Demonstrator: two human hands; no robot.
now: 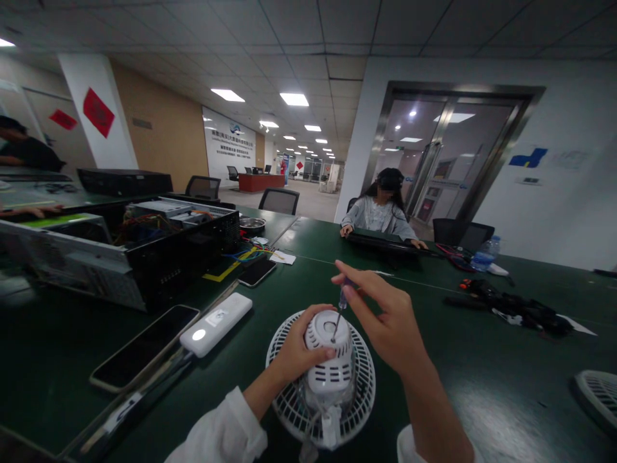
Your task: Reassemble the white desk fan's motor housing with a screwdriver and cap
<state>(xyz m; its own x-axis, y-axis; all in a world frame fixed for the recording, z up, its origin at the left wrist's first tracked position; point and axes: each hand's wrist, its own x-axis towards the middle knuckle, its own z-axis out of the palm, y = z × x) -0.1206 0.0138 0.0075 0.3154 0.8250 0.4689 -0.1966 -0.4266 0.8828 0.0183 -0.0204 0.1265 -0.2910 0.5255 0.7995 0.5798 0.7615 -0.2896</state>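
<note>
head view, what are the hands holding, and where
Left hand grips the white fan housing at its side; right hand pinches a screwdriver by its handle.

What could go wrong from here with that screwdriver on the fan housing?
The screwdriver in the right hand could slip off the top of the white fan housing and jab the fingers of the left hand, which wrap the housing just below its tip. The housing also sits up on the round white fan grille, so firm pressing might tip it over.
</note>
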